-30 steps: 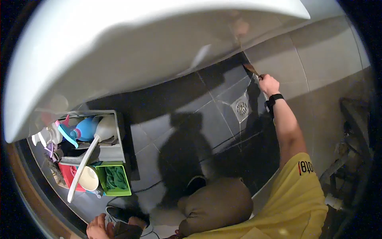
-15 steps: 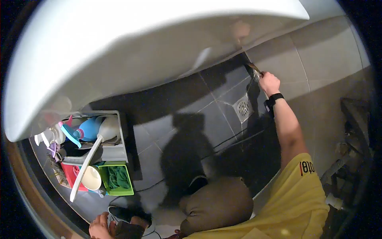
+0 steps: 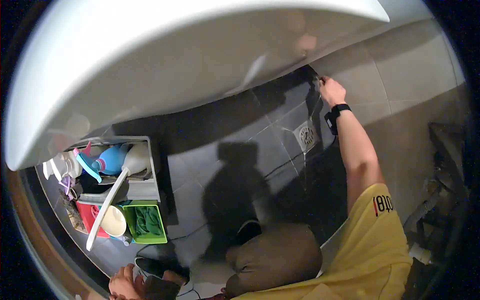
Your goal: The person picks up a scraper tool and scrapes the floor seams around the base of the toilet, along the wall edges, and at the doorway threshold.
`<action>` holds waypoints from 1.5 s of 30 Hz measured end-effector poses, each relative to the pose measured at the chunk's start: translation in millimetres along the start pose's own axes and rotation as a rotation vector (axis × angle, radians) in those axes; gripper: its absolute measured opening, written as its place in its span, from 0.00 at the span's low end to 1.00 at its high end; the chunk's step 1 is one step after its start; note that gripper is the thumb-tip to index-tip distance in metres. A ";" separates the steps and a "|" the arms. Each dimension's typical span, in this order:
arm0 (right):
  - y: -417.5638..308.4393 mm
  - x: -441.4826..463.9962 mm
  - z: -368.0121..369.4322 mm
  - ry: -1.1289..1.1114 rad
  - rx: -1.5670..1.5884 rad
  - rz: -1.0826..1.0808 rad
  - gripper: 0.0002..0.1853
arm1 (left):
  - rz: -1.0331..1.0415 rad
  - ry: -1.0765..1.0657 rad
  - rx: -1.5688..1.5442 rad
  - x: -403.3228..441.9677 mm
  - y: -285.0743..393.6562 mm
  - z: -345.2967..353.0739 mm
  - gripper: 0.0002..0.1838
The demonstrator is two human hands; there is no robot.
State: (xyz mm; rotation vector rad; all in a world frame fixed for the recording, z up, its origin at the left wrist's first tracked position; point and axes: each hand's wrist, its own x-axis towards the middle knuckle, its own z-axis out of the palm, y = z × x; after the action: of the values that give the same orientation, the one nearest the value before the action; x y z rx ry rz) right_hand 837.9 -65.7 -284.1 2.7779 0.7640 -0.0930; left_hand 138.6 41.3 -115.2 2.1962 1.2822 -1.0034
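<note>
My right hand [image 3: 332, 91] reaches to the foot of the tiled wall, its fingers closed at the far corner of the floor. The brush it holds is almost wholly hidden in this view. Below that hand lies a square floor drain [image 3: 306, 136] with a round metal grate, not touched. My left hand [image 3: 125, 284] rests near my knee at the bottom left, fingers bent and partly overlapping; whether anything is in it cannot be made out.
A grey caddy [image 3: 154, 170] with spray bottles [image 3: 112, 159] stands at the left, a long white handle [image 3: 106, 207] across it. A green bin [image 3: 162, 228] holds green cloth. A large white basin-like fixture [image 3: 165, 55] hangs overhead. A dark cable [image 3: 186, 236] crosses the floor.
My right hand has moved up and slightly left toward the corner, and the brush that showed before is now almost hidden. My left hand has stayed nearly in place.
</note>
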 end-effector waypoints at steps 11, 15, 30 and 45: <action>63.7 -60.2 5.6 -0.192 -0.103 0.234 0.20 | 0.236 0.171 0.145 -11.0 -12.6 3.8 0.20; 50.1 -48.0 8.8 -0.108 -0.052 0.099 0.18 | 0.248 0.207 0.157 -16.4 -18.1 13.4 0.20; 68.0 -46.5 30.3 -0.051 0.015 0.052 0.18 | 0.180 0.081 0.188 -11.5 -11.6 -1.1 0.18; 106.0 -75.3 77.0 0.127 -0.028 -0.032 0.19 | 0.218 0.141 0.092 -3.5 3.8 -1.8 0.16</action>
State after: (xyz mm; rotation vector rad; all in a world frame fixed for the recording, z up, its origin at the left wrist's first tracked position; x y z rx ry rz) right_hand 827.8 -211.1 -324.3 2.7667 0.8344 0.0876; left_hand 141.5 38.5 -111.4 2.4522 1.0420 -0.8514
